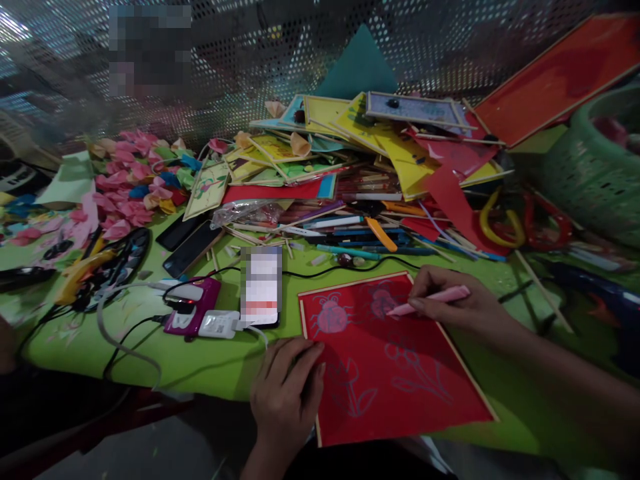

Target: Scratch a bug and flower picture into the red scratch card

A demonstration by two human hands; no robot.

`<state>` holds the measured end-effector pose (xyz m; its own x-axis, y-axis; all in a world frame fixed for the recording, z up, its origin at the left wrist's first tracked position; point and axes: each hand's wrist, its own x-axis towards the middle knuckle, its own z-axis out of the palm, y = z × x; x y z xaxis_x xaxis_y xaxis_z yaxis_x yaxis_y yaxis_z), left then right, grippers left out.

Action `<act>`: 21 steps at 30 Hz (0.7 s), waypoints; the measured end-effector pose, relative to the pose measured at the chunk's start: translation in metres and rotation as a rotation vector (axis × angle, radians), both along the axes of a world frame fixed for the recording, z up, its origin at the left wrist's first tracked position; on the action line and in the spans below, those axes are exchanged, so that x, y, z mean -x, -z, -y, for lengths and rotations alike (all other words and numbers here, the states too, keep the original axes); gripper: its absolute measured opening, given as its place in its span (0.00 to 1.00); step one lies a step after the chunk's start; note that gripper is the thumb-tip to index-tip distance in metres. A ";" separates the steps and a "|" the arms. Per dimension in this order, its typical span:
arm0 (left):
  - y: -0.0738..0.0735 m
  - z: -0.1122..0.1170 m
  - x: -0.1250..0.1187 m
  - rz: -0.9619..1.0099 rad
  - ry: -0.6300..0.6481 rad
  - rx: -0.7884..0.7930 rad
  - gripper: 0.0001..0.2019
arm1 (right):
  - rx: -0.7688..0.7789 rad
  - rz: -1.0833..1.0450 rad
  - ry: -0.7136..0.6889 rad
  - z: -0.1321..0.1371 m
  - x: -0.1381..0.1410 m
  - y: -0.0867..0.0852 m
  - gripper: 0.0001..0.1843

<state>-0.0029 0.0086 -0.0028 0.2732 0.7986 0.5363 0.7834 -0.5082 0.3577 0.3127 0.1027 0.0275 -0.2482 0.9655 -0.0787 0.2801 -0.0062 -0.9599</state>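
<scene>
A red sheet (400, 387) with a thin wooden border lies on the green table in front of me, with pale outlines of a ladybug, flowers and a tulip on it. My right hand (453, 303) grips a pink pen (430, 300) whose tip touches the sheet near its top edge. My left hand (285, 393) rests fingers down on the sheet's left edge and holds it flat.
A phone (261, 285) lies left of the sheet beside a magenta device (193, 313) and a white charger with cables. Pens (360, 233) and sticks are scattered behind. Framed coloured sheets (370, 133) are piled at the back, paper flowers (135, 187) at left, a green basket (595, 160) at right.
</scene>
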 end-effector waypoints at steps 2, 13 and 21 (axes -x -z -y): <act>-0.001 0.000 0.000 -0.002 -0.003 0.001 0.12 | 0.003 -0.004 -0.003 0.000 0.000 0.001 0.19; 0.001 0.001 0.000 -0.002 -0.016 0.001 0.13 | -0.019 0.037 -0.015 -0.001 -0.001 0.003 0.20; 0.002 0.001 0.001 -0.004 -0.009 0.007 0.13 | -0.013 0.059 -0.013 0.001 0.000 -0.001 0.20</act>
